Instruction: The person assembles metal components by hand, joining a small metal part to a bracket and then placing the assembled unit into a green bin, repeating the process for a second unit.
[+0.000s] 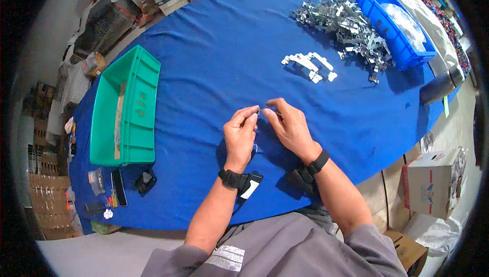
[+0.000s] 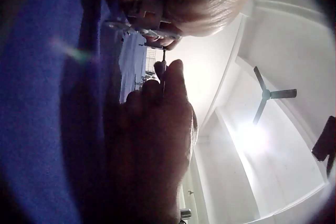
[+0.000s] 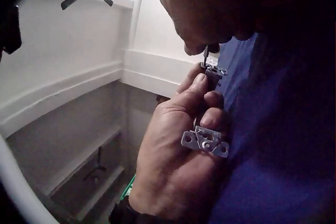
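Observation:
My left hand (image 1: pixel 240 137) grips a metal bracket (image 3: pixel 206 142) above the blue cloth. One end of the bracket, with holes in its flat plate, sticks out by the palm in the right wrist view; the other shows past the fingertips, and its middle is hidden by the fingers. My right hand (image 1: pixel 293 126) meets the left one fingertip to fingertip. Between its thumb and finger it pinches a thin dark pin-like piece (image 2: pixel 164 56). In the right wrist view this piece stands at the bracket's far end.
A green crate (image 1: pixel 147 119) stands at the left, with small tools and a black item (image 1: pixel 146 180) near it. Several loose brackets (image 1: pixel 308 65) lie ahead, before a heap of metal parts (image 1: pixel 351 24). A blue bin (image 1: pixel 379 19) and a dark bottle (image 1: pixel 442 86) are at the right.

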Motion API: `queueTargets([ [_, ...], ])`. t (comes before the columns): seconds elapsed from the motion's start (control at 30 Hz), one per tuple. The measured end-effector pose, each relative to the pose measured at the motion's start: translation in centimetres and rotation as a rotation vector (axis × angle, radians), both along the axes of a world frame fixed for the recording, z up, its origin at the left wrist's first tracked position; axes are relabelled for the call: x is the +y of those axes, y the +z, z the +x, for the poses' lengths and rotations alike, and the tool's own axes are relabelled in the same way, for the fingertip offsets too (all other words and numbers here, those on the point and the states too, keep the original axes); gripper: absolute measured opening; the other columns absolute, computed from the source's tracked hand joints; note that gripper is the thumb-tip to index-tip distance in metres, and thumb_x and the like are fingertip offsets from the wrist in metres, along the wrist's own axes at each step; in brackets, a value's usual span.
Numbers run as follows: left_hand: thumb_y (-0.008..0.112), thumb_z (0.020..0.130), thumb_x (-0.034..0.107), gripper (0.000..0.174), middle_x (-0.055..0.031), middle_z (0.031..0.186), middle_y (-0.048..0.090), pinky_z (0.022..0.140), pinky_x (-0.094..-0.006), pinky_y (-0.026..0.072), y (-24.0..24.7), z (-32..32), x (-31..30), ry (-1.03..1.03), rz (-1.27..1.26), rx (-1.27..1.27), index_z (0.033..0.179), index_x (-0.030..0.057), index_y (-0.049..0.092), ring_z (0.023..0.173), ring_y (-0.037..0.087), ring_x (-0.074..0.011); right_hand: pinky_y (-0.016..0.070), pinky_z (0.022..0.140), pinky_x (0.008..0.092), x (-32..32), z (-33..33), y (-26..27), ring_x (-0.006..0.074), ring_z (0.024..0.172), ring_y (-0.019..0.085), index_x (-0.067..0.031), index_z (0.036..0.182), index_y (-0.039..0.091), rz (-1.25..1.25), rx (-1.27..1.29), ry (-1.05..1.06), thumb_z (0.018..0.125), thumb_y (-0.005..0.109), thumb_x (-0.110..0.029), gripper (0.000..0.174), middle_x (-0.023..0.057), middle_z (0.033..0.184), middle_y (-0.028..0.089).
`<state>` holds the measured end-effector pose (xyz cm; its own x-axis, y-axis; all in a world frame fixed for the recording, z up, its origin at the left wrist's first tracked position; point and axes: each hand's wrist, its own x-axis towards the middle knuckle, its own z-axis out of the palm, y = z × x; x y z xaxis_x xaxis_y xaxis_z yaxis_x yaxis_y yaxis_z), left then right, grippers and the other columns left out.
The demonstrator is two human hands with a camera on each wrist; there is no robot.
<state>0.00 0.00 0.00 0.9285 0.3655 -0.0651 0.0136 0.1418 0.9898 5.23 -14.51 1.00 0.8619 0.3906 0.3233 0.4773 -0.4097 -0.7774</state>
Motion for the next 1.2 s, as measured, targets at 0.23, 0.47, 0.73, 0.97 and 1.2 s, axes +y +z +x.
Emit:
queueTargets([
  [0.23, 0.063, 0.093, 0.004, 0.019, -0.0027, 0.084, 0.066, 0.05, -0.0175, 0.0417, 0.5, 0.9, 2.0, 0.018, 0.065, -0.045, 0.111, 0.0002, 0.07, 0.063, 0.054, -0.0044, 0.0474, 0.057, 0.0444, 2.3, 0.7, -0.4, 0.0358, 0.065, 0.062, -0.0036, 0.092, 0.057, 0.197, -0.105, 0.007, 0.093, 0.062, -0.016, 0.013, 0.0158, 0.073, 0.062],
  [0.47, 0.066, 0.091, 0.002, 0.022, -0.003, 0.092, 0.069, 0.055, -0.0188, 0.044, 0.6, 0.7, 0.7, -0.059, 0.04, -0.068, 0.112, 0.0003, 0.068, 0.067, 0.056, -0.0057, 0.0471, 0.052, 0.0455, 1.4, 0.4, -1.0, 0.0362, 0.062, 0.063, -0.0049, 0.084, 0.054, 0.044, -0.158, -0.05, 0.094, 0.061, -0.019, 0.019, 0.0157, 0.07, 0.062],
  [0.73, 0.066, 0.09, 0.001, 0.023, -0.0057, 0.1, 0.071, 0.064, -0.0204, 0.049, -0.2, 0.4, -0.1, -0.043, 0.027, -0.057, 0.113, -0.0001, 0.067, 0.082, 0.064, -0.0088, 0.0475, 0.052, 0.0465, 0.3, -0.1, -0.5, 0.0363, 0.062, 0.063, -0.0044, 0.083, 0.054, 0.071, -0.146, -0.038, 0.095, 0.059, -0.021, 0.021, 0.0155, 0.069, 0.061],
  [0.97, 0.066, 0.09, 0.001, 0.027, -0.0066, 0.106, 0.07, 0.071, -0.0228, 0.0511, 0.6, 0.5, -0.2, -0.081, 0.149, -0.069, 0.117, 0.0001, 0.066, 0.087, 0.064, -0.0107, 0.0476, 0.054, 0.0444, 0.4, 0.0, -1.2, 0.0359, 0.063, 0.063, -0.0033, 0.088, 0.057, 0.021, -0.123, -0.072, 0.093, 0.062, -0.016, 0.014, 0.0162, 0.071, 0.063],
  [1.2, 0.064, 0.09, -0.002, 0.022, -0.0046, 0.1, 0.068, 0.07, -0.0226, 0.0516, -0.3, 0.9, 0.2, -0.1, 0.189, -0.119, 0.112, 0.0004, 0.064, 0.084, 0.062, -0.0094, 0.0462, 0.052, 0.045, 0.2, -0.2, -0.6, 0.0353, 0.061, 0.063, -0.0035, 0.088, 0.056, 0.004, -0.127, -0.023, 0.094, 0.06, -0.017, 0.015, 0.0151, 0.069, 0.063],
])
